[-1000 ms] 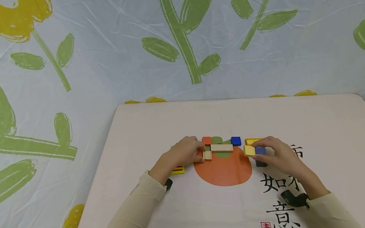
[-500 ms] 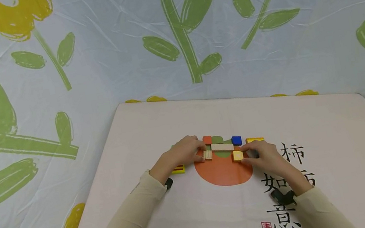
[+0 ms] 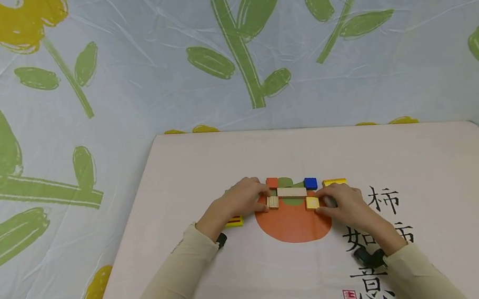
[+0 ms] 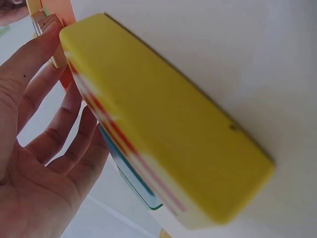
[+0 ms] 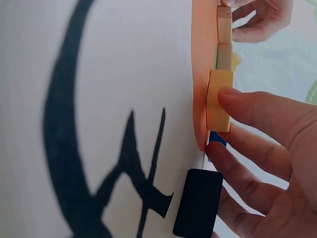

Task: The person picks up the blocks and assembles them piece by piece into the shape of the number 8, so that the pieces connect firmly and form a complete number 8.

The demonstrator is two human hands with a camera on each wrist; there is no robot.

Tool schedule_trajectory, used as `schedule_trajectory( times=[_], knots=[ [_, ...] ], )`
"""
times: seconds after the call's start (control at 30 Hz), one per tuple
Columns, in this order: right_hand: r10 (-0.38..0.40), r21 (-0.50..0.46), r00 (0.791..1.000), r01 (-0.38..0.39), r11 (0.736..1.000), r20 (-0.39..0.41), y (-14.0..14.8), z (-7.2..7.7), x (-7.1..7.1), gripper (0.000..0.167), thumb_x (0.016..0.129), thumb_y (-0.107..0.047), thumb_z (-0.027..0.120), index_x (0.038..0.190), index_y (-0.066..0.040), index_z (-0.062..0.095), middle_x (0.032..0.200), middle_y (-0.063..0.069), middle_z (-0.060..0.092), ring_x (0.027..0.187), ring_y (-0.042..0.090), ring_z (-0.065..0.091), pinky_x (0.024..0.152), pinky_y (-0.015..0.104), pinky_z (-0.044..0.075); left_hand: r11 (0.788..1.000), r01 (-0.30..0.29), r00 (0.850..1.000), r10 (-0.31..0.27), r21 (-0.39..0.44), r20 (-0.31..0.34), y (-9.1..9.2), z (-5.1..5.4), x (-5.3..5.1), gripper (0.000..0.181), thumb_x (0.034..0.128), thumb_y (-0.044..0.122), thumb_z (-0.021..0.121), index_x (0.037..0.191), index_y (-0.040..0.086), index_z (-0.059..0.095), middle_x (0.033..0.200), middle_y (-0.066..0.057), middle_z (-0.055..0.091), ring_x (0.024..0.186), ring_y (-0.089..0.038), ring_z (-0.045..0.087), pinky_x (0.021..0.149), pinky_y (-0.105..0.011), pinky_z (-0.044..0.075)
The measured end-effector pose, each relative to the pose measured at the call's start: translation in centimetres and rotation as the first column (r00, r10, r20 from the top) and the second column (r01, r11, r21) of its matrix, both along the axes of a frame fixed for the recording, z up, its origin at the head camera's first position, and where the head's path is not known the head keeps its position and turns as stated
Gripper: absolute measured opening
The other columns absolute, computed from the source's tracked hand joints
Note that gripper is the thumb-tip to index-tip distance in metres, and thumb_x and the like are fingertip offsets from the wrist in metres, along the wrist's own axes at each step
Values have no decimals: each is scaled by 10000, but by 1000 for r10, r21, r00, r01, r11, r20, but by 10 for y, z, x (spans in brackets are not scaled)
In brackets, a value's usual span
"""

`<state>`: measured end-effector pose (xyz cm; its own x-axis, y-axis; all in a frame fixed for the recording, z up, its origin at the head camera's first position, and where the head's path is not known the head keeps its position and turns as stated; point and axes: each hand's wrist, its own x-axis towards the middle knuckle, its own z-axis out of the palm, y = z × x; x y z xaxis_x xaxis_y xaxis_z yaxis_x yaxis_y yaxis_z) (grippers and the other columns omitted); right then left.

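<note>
My left hand (image 3: 244,198) pinches a small plain wooden block (image 3: 272,202) just below the left end of a long pale wooden block (image 3: 292,192). In my right hand (image 3: 346,205), a yellow block (image 3: 312,203) is held between thumb and fingers near the long block's right end. Above the two ends stand a red block (image 3: 271,183) and a blue block (image 3: 310,183). The right wrist view shows the thumb against the side of the yellow block (image 5: 219,101), with a dark block (image 5: 198,203) beside the fingers.
A yellow block with red stripes (image 3: 234,222) lies by the left wrist, large in the left wrist view (image 4: 163,124). Another yellow piece (image 3: 334,182) sits behind the right hand. The pale tabletop (image 3: 263,284) bears an orange fruit print and black characters.
My right hand has carried the yellow block leftward from beside the dark block to the long block's right end, then stayed there. The left hand has kept its place.
</note>
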<state>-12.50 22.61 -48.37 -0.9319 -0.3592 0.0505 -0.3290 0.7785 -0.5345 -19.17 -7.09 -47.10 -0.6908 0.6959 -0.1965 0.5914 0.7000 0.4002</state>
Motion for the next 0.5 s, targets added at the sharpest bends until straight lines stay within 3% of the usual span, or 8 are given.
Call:
schedule_trajectory(
  times=[0.5],
  knots=[
    [-21,28,999,20,999,43,-1,0,0,323,866,-168,795,1150,-44,704,1224,197,638,1189,403,534,940,706,271,999,10,999,-11,-37,-33,0,-1,5,393,916,309,755,1277,177,673,1186,-17,588,1053,-194,504,859,-290,457]
  ],
)
